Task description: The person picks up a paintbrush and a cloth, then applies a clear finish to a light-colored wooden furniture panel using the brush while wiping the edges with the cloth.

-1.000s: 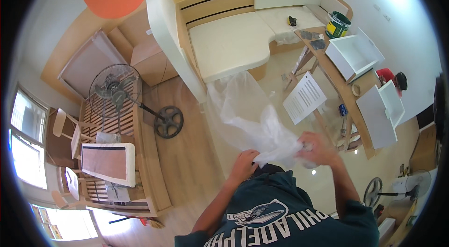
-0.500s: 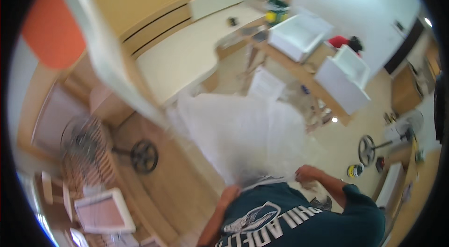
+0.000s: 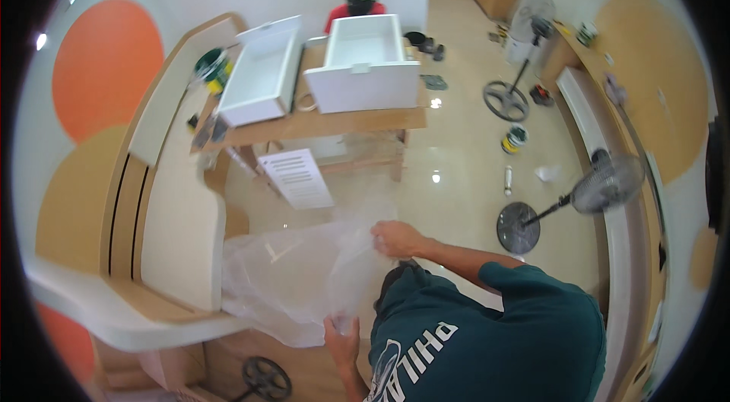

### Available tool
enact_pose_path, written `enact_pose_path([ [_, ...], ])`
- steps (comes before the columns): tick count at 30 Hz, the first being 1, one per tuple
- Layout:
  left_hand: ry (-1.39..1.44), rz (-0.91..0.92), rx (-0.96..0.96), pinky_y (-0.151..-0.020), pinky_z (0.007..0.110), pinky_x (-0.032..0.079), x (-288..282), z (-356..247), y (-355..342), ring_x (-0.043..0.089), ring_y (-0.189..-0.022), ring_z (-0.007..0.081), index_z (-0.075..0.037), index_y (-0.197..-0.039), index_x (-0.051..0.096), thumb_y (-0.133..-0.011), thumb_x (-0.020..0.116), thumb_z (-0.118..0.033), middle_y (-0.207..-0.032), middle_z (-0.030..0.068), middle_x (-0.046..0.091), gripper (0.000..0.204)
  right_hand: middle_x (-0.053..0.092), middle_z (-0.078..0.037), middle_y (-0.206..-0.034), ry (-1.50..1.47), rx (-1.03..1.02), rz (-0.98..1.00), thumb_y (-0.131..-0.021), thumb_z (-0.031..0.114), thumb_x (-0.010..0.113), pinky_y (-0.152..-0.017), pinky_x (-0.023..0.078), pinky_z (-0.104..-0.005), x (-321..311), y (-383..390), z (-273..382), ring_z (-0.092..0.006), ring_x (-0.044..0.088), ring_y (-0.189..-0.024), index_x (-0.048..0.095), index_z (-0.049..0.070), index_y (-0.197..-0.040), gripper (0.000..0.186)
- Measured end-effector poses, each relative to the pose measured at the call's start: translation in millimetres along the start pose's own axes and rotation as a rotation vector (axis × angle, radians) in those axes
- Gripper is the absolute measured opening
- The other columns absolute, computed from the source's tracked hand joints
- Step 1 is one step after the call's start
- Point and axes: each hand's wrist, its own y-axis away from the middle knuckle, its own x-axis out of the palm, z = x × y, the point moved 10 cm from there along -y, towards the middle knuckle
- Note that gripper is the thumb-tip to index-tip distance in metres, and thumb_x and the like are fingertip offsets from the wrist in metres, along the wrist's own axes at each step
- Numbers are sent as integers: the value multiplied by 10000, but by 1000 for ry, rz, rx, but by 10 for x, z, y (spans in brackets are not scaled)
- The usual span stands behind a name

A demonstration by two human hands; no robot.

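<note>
A large translucent plastic sheet [image 3: 285, 273] spreads in front of me, sagging and wrinkled, and stretches left to the curved bench. My left hand [image 3: 344, 337] is closed on the sheet's edge close to my body. Farther out, my right hand [image 3: 399, 240] grips another part of that edge, with its fingers curled round it. The stretch of edge between the two hands is bunched and folded. Through the thin film the floor shows faintly.
Ahead, a wooden worktable [image 3: 357, 122] carries two white drawers [image 3: 363, 86], with a person in red [image 3: 334, 18] behind. A slotted white panel [image 3: 296, 177] leans below. Stand fans [image 3: 518, 227] and a paint can [image 3: 514, 139] are on the right; a curved bench [image 3: 182, 227] runs along the left.
My view has swung right, bringing the worktable to the middle. Both hands keep hold of the sheet, which now extends to their left, my right hand farther out than my left.
</note>
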Motion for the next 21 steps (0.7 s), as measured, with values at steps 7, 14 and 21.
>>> enact_pose_path([
  [7, -514, -258, 455, -1114, 443, 340, 401, -1304, -315, 407, -1313, 450, 72, -1449, 290, -638, 925, -243, -1477, 310, 351, 1077, 620, -98, -1053, -143, -59, -52, -836, 172, 648, -784, 520, -457, -419, 611, 140, -334, 643, -928, 645, 113, -1019, 193],
  [14, -373, 570, 356, -858, 407, 521, 1984, -1244, -976, 658, -960, 348, 80, -1273, 551, -879, 718, -195, -1274, 287, 576, 508, 619, -75, -1048, -164, 73, -215, -824, 156, 657, -764, 525, -450, -888, 1182, -428, -318, 646, -909, 626, 134, -1079, 258],
  [21, 252, 144, -40, -894, 447, 521, 2052, -51, -2369, 645, -996, 350, 76, -1343, 482, -1037, 475, -358, -1204, 253, 594, 531, 643, -118, -1099, -277, 791, -696, -812, 239, 650, -883, 499, -457, -1173, 3009, -1337, -335, 630, -1013, 637, 88, -1092, 319],
])
